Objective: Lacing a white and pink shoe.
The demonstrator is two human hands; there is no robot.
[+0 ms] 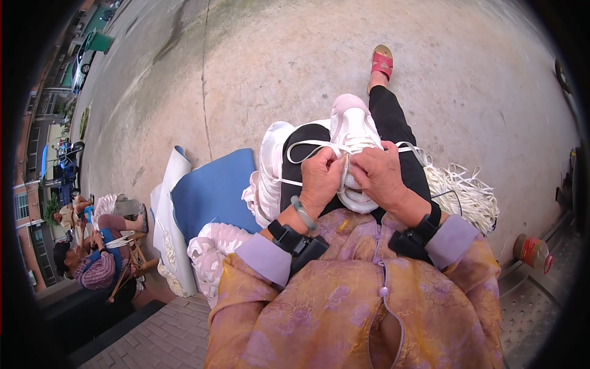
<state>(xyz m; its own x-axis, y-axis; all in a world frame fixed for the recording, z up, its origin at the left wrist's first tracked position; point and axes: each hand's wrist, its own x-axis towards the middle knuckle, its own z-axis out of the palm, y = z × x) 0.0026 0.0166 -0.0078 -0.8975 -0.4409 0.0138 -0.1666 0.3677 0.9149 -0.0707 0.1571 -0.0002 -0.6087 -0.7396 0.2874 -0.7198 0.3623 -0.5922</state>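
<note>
A white and pale pink sneaker (354,126) rests on my lap, its toe pointing away from me. My left hand (324,179) is closed at the shoe's left side near the ankle opening, pinching the white shoelace (302,146). A loop of that lace stands out to the left. My right hand (378,176) is closed beside it, thumb and fingers pressed together at the top of the lacing; the lace between them is mostly hidden. Just in front of both hands, the lower eyelets are laced flat.
A heap of loose white laces (461,194) lies at my right. More white and pink sneakers (270,169) are piled at my left, beside a blue sheet (215,190). A plastic bottle (533,253) stands at right. Seated people (101,267) are at far left.
</note>
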